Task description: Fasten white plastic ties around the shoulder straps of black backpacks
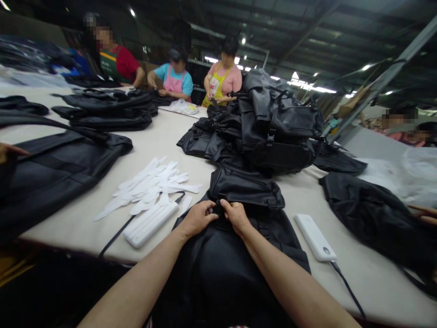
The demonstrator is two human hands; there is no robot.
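Observation:
A black backpack [218,269] lies in front of me, its top toward the far side of the table. My left hand [200,216] and my right hand [235,215] meet over its upper part. Between their fingertips is a small black buckle [217,208], partly covered by the fingers. Both hands are closed in a pinch on it, the left from one side and the right from the other. Just beyond them the bag's flap [246,187] with a zip lies folded away from me.
White paper strips [153,184] and a white power bank [152,223] with a cable lie at left, another power bank [314,237] at right. A heap of black backpacks [273,123] rises behind. More bags [61,164] flank me, with other people's hands at both edges. Several co-workers stand across the table [164,134].

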